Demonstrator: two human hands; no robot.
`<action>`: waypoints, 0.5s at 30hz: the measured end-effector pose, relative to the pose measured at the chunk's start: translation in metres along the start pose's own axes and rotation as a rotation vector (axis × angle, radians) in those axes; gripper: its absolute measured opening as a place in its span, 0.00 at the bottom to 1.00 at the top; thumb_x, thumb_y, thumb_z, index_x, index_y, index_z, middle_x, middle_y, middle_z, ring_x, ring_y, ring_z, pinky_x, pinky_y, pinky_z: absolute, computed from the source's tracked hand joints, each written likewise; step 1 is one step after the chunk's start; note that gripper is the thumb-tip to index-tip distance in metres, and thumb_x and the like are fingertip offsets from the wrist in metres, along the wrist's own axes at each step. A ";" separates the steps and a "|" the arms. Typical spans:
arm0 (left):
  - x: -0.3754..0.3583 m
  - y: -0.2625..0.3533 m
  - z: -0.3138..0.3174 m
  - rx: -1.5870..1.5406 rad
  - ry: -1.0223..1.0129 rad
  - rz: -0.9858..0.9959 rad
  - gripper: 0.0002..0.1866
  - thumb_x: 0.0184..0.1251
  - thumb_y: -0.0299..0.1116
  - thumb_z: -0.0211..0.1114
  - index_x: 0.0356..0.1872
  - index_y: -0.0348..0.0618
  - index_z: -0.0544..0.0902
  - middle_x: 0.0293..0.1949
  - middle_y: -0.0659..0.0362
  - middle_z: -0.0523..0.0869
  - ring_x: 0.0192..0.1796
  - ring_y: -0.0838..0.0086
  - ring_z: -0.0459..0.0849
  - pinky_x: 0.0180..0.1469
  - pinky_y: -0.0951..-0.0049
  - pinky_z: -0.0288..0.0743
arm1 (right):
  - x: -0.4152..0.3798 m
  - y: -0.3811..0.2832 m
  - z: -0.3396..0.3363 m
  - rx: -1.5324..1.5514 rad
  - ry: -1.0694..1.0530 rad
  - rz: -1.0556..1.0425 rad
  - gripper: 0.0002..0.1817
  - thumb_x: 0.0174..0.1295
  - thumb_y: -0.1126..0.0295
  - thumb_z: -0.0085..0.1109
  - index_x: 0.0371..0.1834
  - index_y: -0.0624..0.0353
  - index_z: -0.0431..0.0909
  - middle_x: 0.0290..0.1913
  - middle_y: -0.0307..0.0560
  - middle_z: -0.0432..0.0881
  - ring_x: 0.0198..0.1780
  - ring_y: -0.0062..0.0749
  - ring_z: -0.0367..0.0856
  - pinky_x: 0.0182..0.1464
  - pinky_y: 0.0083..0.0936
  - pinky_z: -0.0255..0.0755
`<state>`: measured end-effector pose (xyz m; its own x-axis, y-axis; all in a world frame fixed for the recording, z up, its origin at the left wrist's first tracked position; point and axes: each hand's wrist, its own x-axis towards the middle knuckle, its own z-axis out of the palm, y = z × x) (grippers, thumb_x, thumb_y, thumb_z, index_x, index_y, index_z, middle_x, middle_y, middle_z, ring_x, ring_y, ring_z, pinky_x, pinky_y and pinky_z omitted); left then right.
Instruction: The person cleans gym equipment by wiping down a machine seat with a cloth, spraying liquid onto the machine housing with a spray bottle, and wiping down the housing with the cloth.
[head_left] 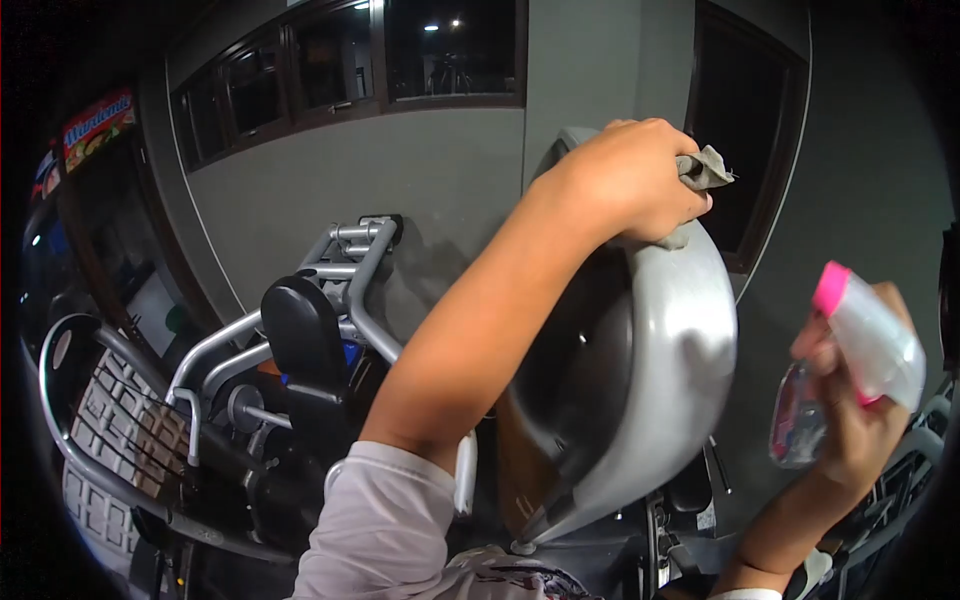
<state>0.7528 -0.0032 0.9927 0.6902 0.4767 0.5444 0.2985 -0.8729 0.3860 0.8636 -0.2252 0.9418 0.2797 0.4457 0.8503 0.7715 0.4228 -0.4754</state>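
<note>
My left hand (640, 180) is closed around a crumpled grey cloth (708, 168). It presses on the upper part of a curved silver cover (690, 330) on a piece of gym equipment, and a bit of the cloth shows under the fingers against the surface. To the right, apart from the cover, my right hand (850, 420) grips a spray bottle (798, 415). The bottle has a clear body, a whitish spray head and a pink nozzle tip, and it is slightly blurred. My left forearm crosses in front of the cover and hides part of it.
Left of the cover stands a gym machine with silver tubes (370, 270) and a black pad (300, 325). A curved silver-and-black frame (85, 330) is at far left. Behind are a grey wall (430, 160) and dark windows (455, 50). More equipment (910, 460) lies at lower right.
</note>
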 end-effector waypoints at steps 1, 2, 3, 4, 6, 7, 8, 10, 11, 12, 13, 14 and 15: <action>0.011 -0.007 -0.003 -0.016 -0.054 -0.074 0.23 0.61 0.45 0.74 0.55 0.45 0.88 0.45 0.48 0.92 0.48 0.54 0.90 0.52 0.62 0.82 | 0.007 -0.005 0.004 -0.069 0.002 -0.034 0.22 0.57 0.60 0.76 0.40 0.69 0.79 0.30 0.41 0.78 0.27 0.21 0.74 0.31 0.18 0.64; 0.025 -0.021 -0.003 -0.014 -0.052 -0.089 0.25 0.61 0.47 0.74 0.56 0.46 0.88 0.47 0.48 0.91 0.50 0.54 0.90 0.54 0.62 0.82 | 0.014 -0.010 0.008 -0.138 0.006 -0.068 0.22 0.60 0.58 0.74 0.40 0.69 0.79 0.31 0.42 0.77 0.28 0.22 0.74 0.32 0.18 0.65; 0.040 -0.041 0.001 -0.014 -0.049 -0.104 0.27 0.60 0.49 0.74 0.58 0.46 0.87 0.49 0.47 0.91 0.51 0.54 0.89 0.55 0.62 0.81 | 0.022 -0.015 0.012 -0.208 0.013 -0.102 0.22 0.63 0.57 0.72 0.40 0.69 0.78 0.32 0.43 0.76 0.29 0.22 0.74 0.33 0.18 0.65; 0.055 -0.061 0.005 -0.016 -0.046 -0.117 0.29 0.60 0.50 0.74 0.59 0.47 0.87 0.51 0.47 0.90 0.53 0.54 0.89 0.57 0.62 0.81 | 0.028 -0.019 0.019 -0.266 0.020 -0.109 0.23 0.62 0.56 0.72 0.40 0.68 0.79 0.32 0.43 0.76 0.30 0.23 0.75 0.33 0.19 0.65; 0.081 -0.096 0.011 -0.038 -0.013 -0.110 0.31 0.59 0.52 0.74 0.62 0.47 0.85 0.55 0.46 0.89 0.57 0.53 0.87 0.60 0.61 0.79 | 0.038 -0.027 0.035 -0.343 0.034 -0.125 0.24 0.60 0.53 0.74 0.39 0.67 0.79 0.32 0.43 0.76 0.30 0.24 0.75 0.34 0.20 0.66; 0.094 -0.113 0.014 -0.049 0.000 -0.105 0.33 0.59 0.53 0.74 0.63 0.47 0.85 0.57 0.46 0.88 0.59 0.53 0.86 0.62 0.61 0.79 | 0.042 -0.031 0.042 -0.389 0.008 -0.138 0.24 0.61 0.53 0.73 0.39 0.67 0.79 0.32 0.42 0.76 0.30 0.24 0.75 0.33 0.20 0.65; 0.108 -0.129 0.016 -0.058 -0.007 -0.110 0.33 0.59 0.53 0.75 0.64 0.47 0.84 0.57 0.45 0.88 0.60 0.53 0.86 0.63 0.61 0.78 | 0.046 -0.035 0.049 -0.434 -0.019 -0.152 0.24 0.61 0.53 0.73 0.40 0.67 0.79 0.33 0.42 0.76 0.29 0.23 0.75 0.33 0.19 0.65; 0.138 -0.160 0.021 -0.079 -0.024 -0.124 0.35 0.58 0.53 0.75 0.65 0.46 0.84 0.58 0.45 0.87 0.62 0.53 0.85 0.65 0.61 0.77 | 0.054 -0.039 0.061 -0.547 -0.120 -0.191 0.22 0.62 0.57 0.72 0.40 0.67 0.78 0.34 0.42 0.76 0.30 0.24 0.75 0.34 0.19 0.65; 0.150 -0.173 0.025 -0.071 -0.005 -0.125 0.36 0.58 0.53 0.75 0.65 0.45 0.83 0.59 0.44 0.87 0.63 0.53 0.85 0.65 0.62 0.77 | 0.057 -0.041 0.072 -0.574 -0.135 -0.215 0.20 0.60 0.59 0.72 0.40 0.67 0.78 0.34 0.44 0.76 0.31 0.26 0.75 0.35 0.20 0.66; 0.163 -0.186 0.026 -0.059 0.000 -0.122 0.36 0.58 0.54 0.75 0.65 0.45 0.84 0.59 0.44 0.87 0.62 0.53 0.85 0.65 0.62 0.77 | 0.060 -0.040 0.081 -0.604 -0.143 -0.232 0.19 0.59 0.62 0.72 0.40 0.68 0.79 0.34 0.45 0.77 0.32 0.29 0.76 0.36 0.21 0.67; 0.175 -0.201 0.028 -0.049 0.002 -0.122 0.36 0.58 0.54 0.75 0.64 0.44 0.84 0.59 0.44 0.87 0.62 0.53 0.85 0.64 0.62 0.77 | 0.062 -0.040 0.091 -0.628 -0.148 -0.248 0.18 0.57 0.64 0.73 0.39 0.68 0.79 0.34 0.46 0.78 0.32 0.31 0.77 0.37 0.22 0.67; 0.188 -0.215 0.031 -0.038 0.003 -0.121 0.36 0.58 0.54 0.75 0.64 0.44 0.84 0.58 0.44 0.87 0.61 0.53 0.85 0.64 0.62 0.77 | 0.064 -0.040 0.099 -0.663 -0.149 -0.258 0.16 0.56 0.66 0.73 0.39 0.67 0.79 0.34 0.47 0.79 0.32 0.33 0.77 0.37 0.22 0.68; 0.206 -0.236 0.038 -0.088 0.001 -0.114 0.34 0.58 0.54 0.76 0.61 0.41 0.85 0.56 0.43 0.88 0.59 0.52 0.87 0.62 0.60 0.79 | 0.066 -0.040 0.106 -0.698 -0.149 -0.269 0.15 0.56 0.68 0.74 0.39 0.67 0.80 0.34 0.49 0.79 0.31 0.35 0.77 0.37 0.23 0.68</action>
<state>0.8496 0.2969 0.9857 0.6544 0.5721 0.4944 0.3153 -0.8008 0.5093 0.7907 -0.1290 0.9929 -0.0107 0.5207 0.8537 0.9983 -0.0430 0.0388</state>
